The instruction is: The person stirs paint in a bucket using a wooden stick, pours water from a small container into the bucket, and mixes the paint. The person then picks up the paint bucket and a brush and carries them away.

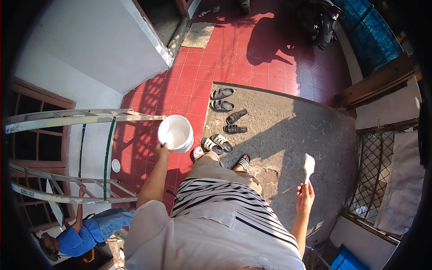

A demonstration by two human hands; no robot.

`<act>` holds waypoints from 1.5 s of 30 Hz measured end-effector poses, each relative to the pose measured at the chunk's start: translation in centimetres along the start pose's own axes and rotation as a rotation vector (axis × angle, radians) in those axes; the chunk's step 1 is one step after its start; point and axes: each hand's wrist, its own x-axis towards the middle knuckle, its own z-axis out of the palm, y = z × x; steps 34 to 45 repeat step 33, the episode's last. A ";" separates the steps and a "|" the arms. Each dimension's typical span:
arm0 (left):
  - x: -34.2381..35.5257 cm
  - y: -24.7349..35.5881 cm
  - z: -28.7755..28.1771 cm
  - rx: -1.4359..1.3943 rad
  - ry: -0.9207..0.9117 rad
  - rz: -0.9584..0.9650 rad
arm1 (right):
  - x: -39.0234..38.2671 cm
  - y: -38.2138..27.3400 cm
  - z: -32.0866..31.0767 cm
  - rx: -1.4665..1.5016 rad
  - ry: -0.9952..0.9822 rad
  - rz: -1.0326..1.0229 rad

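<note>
My left hand (162,152) grips the rim of a white bucket (183,145), held out to the left over the red tiles. The bucket's open mouth faces up and its inside is white. Out to the right, my right hand (306,196) has its fingers closed round the handle of a paintbrush (308,165). The brush points away from me, and its head is coated white. Just left of the bucket, the end of a ladder (144,116) comes close to its rim.
A person in blue (81,236) stands at the lower left with a hand on the ladder. Several sandals (222,105) lie on the concrete (270,117) ahead of my feet. A white lid (115,165) rests near the wall. Beyond are a doormat (198,35) and a motorcycle (324,24).
</note>
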 end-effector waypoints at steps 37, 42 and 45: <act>-18.3 5.7 42.5 -0.402 0.353 -0.213 | 51.1 -29.1 -5.8 -0.310 -0.078 0.014; -18.3 5.7 42.5 -0.402 0.353 -0.213 | 51.1 -29.1 -5.8 -0.310 -0.078 0.014; -18.3 5.7 42.5 -0.402 0.353 -0.213 | 51.1 -29.1 -5.8 -0.310 -0.078 0.014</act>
